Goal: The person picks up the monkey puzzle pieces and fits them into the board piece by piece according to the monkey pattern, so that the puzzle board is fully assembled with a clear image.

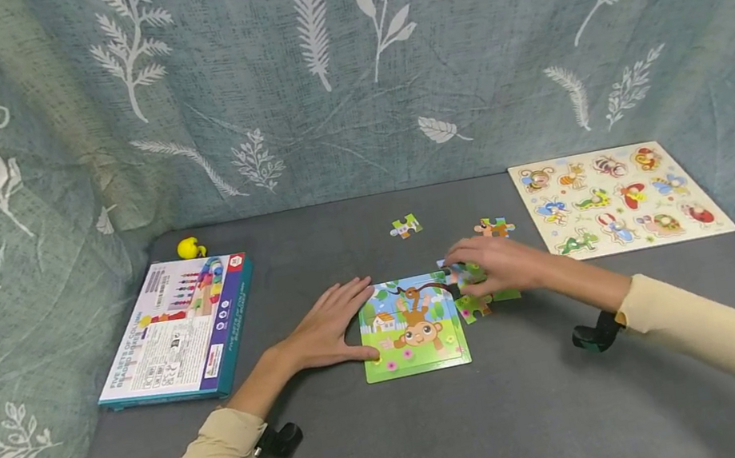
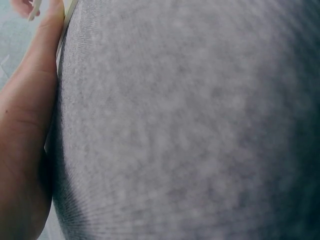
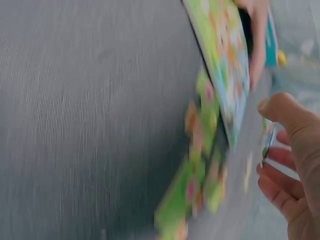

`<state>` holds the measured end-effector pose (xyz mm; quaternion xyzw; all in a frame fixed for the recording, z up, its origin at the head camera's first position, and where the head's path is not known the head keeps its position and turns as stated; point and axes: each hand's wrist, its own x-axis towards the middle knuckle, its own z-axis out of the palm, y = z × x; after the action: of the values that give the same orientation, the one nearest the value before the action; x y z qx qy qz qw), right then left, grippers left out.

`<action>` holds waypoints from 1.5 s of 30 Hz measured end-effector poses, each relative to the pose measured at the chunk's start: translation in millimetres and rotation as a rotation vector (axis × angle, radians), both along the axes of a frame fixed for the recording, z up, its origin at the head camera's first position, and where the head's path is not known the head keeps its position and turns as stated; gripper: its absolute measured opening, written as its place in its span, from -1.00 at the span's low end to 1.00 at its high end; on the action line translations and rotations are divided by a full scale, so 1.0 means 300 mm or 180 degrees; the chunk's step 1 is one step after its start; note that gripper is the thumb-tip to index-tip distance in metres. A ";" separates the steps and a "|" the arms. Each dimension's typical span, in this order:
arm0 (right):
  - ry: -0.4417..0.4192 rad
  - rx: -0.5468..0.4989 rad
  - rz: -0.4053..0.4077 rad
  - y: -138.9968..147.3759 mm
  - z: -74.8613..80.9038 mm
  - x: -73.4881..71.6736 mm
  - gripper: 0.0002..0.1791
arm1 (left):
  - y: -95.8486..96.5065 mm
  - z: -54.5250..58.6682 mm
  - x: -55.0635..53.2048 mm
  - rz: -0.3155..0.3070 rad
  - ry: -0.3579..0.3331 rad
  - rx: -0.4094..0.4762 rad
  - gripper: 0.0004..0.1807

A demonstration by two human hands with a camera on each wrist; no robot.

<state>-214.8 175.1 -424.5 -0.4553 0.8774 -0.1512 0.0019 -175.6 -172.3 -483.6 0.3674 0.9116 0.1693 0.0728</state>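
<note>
A monkey puzzle board [image 1: 413,335] lies flat on the grey table, its picture showing a monkey, a small house and a green field. My left hand [image 1: 333,325] rests along its left side, fingers stretched toward the top left corner and thumb on the lower left edge. Over the board's upper right corner, my right hand [image 1: 501,263] pinches a jigsaw piece [image 3: 267,140] between thumb and fingers, tilted up off the table. Under that hand, several loose green jigsaw pieces [image 3: 200,145] lie beside the board, partly hidden in the head view.
Beyond the board lies a single jigsaw piece [image 1: 406,226]; another orange-green piece [image 1: 494,227] is behind my right hand. A wooden insect board [image 1: 625,200] sits at the back right. To the left are a boxed game [image 1: 173,330] and a small yellow toy [image 1: 191,248].
</note>
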 end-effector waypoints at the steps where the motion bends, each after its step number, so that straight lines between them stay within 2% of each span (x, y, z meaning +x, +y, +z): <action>1: -0.0029 -0.0012 0.0035 -0.019 -0.006 0.013 -0.53 | -0.001 0.000 0.001 -0.0005 -0.0001 0.0011 0.17; 7: -0.0118 0.0030 0.0064 -0.094 -0.047 0.053 -0.55 | 0.000 0.004 0.002 -0.0020 -0.0030 0.0065 0.18; 12: 0.0020 0.0054 0.0130 -0.117 -0.069 0.051 -0.59 | -0.001 0.005 0.001 -0.0011 -0.0050 0.0048 0.19; 18: 0.0014 0.0078 0.0118 -0.123 -0.079 0.046 -0.62 | -0.003 0.000 0.001 -0.0010 -0.0025 0.0027 0.17; 25: 0.0068 0.0122 0.0201 -0.123 -0.074 0.041 -0.65 | -0.003 0.001 0.000 -0.0006 -0.0007 0.0004 0.17; 32: -0.0069 0.0185 0.0177 -0.121 -0.057 0.040 -0.65 | -0.001 -0.004 0.000 0.0007 0.0035 -0.0011 0.16; 39: -0.0258 0.0212 0.0180 -0.115 -0.060 0.038 -0.64 | 0.003 -0.011 0.007 0.0032 -0.0039 -0.0054 0.17; 45: -0.0240 0.0192 0.0213 -0.111 -0.060 0.032 -0.63 | 0.002 -0.005 0.003 0.0007 0.0013 0.0014 0.18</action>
<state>-205.0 141.9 -442.5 -0.4781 0.8651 -0.1417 0.0538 -174.7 -171.6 -485.0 0.3669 0.9118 0.1707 0.0699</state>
